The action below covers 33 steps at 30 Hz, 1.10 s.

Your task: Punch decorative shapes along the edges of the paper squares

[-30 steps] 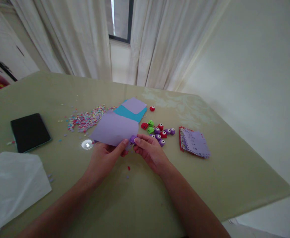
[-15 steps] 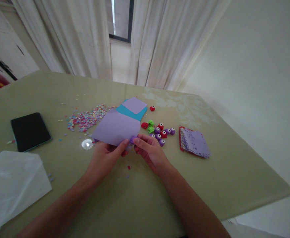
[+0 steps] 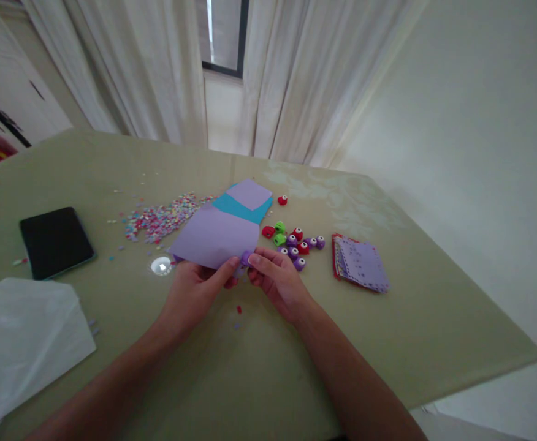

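My left hand (image 3: 199, 285) is closed on the near edge of a purple sheet of paper (image 3: 217, 233), thumb on top and fingers beneath. At the sheet's near right corner, my right hand (image 3: 275, 275) pinches a small purple paper punch (image 3: 246, 258). The punch sits against the paper's edge, and both thumbs are close to it. Whether its jaws are pressed down I cannot tell. Just right of the sheet lie several more small punches, among them a green punch (image 3: 279, 239), a red punch (image 3: 303, 248) and a purple punch (image 3: 300, 264).
Colourful paper bits (image 3: 160, 220) are heaped left of the sheet. Beyond it lie a blue sheet (image 3: 238, 208) and a smaller purple sheet (image 3: 250, 193). A punched paper stack (image 3: 363, 263) is at right. A dark tablet (image 3: 57, 242) and a white bag (image 3: 24, 343) lie at left.
Almost nothing has moved. Both hands hold the same place at the sheet's corner, and the purple punch has at most turned slightly.
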### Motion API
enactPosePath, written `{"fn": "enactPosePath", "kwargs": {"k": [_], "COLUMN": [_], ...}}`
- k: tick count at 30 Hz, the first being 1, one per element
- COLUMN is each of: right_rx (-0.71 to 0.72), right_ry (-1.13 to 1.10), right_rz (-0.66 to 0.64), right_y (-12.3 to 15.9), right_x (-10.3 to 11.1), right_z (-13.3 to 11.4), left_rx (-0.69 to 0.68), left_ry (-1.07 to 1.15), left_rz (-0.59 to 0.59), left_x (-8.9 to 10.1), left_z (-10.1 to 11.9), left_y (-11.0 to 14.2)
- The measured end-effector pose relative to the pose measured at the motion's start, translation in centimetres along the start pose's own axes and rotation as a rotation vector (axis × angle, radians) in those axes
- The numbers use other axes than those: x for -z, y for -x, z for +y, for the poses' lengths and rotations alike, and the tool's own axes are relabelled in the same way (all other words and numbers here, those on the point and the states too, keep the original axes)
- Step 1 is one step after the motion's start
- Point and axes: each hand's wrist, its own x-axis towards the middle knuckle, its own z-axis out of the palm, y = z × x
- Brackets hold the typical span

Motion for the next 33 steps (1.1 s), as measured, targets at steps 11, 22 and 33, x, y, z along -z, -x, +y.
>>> {"fn": "enactPosePath", "kwargs": {"k": [11,22,33], "right_rx": [0.003,-0.002,0.001], "right_ry": [-0.048,-0.012,-0.012], "right_rz": [0.002,-0.002,0.000], "right_y": [0.07,-0.01,0.17], "right_x": [0.03,0.03,-0.02], "right_z": [-0.13,0.07,0.00], "left_rx": [0.000,0.002,0.012], "left_ry": [0.017,0.008,0.015], "left_rz": [-0.001,-0.001,-0.007], "left_x": [-0.04,0.01,0.01], "left_z": [0.01,0.09,0.43], "left_y": [-0.03,0.16,0.20]}}
